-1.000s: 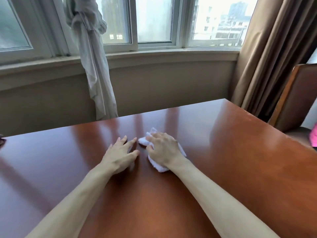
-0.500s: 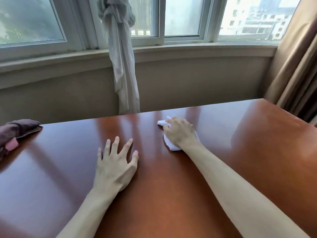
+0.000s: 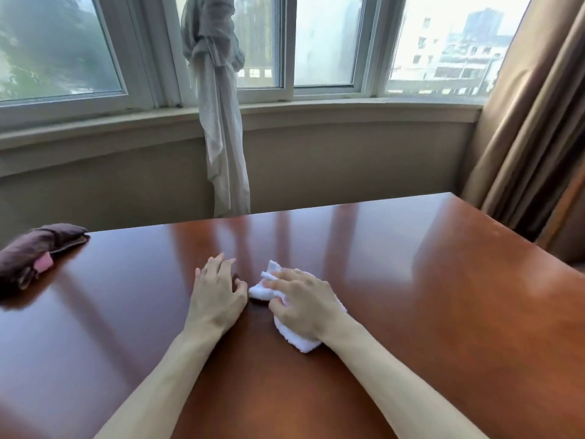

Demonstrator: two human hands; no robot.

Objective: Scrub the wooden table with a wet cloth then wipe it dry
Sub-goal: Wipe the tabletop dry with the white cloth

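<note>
Pressing the white cloth (image 3: 297, 339) flat on the wooden table (image 3: 443, 312) near its middle, the right hand (image 3: 302, 304) lies spread over it while the left hand (image 3: 217, 296) rests empty just beside, so a sideways stroke could bunch the cloth against that thumb and leave a streak unwiped.

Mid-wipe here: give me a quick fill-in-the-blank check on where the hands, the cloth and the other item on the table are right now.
1. The white cloth lies under the ____ hand.
2. The left hand rests directly on the ____, holding nothing.
3. The dark brown pouch sits near the table's far ____ corner.
4. Behind the table, a knotted pale curtain hangs in front of the ____.

Missing words: right; table; left; window
</note>
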